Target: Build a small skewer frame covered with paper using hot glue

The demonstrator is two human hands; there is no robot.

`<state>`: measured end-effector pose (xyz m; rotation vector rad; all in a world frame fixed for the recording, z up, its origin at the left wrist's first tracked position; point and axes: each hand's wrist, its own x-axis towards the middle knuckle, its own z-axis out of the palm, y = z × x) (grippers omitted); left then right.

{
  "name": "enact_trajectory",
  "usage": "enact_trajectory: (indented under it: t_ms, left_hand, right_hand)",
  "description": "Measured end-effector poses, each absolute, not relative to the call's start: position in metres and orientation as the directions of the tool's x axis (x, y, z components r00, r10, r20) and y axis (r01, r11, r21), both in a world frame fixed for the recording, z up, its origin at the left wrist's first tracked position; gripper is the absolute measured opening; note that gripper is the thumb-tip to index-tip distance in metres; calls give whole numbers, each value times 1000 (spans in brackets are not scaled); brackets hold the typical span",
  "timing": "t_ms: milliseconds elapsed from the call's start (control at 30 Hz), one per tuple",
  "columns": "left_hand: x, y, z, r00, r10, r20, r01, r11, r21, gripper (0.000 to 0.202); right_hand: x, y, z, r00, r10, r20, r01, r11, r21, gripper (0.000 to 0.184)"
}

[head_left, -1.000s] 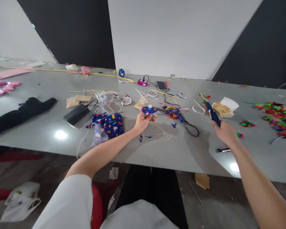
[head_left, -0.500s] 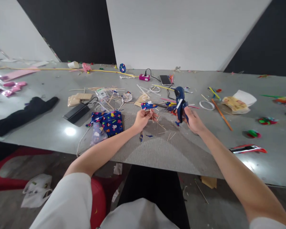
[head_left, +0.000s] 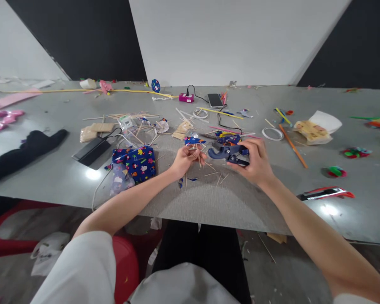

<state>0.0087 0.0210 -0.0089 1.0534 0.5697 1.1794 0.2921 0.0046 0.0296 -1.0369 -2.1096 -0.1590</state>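
Between the fingers of my left hand [head_left: 190,158] is a small umbrella shape with a blue patterned fabric top [head_left: 194,139]. Thin wooden sticks [head_left: 199,161] point down from under it, partly hidden by the fingers. My right hand [head_left: 256,162] is wrapped round the handles of a dark blue pipe cutter [head_left: 228,153]. Its curved jaw points left, a short way from the sticks, and the jaw looks open. Cut stick pieces [head_left: 220,179] and small blue fabric scraps [head_left: 192,179] lie on the table below.
To the left are folded blue patterned fabric [head_left: 144,164], a black box [head_left: 93,152] and a black cloth [head_left: 34,147]. A phone [head_left: 215,100] and a purple power adapter [head_left: 186,97] lie behind. A red utility knife [head_left: 327,193] and an orange stick [head_left: 293,146] lie right.
My right hand has turned the pipe cutter from upright to sideways and brought its jaw left, close to the sticks. My left hand still holds the small umbrella. The view has shifted slightly.
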Motion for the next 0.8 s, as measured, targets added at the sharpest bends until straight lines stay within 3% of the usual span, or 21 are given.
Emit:
enact_trajectory:
  t_ms: [200,800]
  left_hand:
    - [13,10,0,370,917,146,-441,35,897,47]
    - [16,3,1,452,879,152,-433,67,899,46]
  right_hand:
    - [291,0,28,-365,588,721,767,629,-125,79]
    - [293,-3,23,-351,623,698,827,557,-81,72]
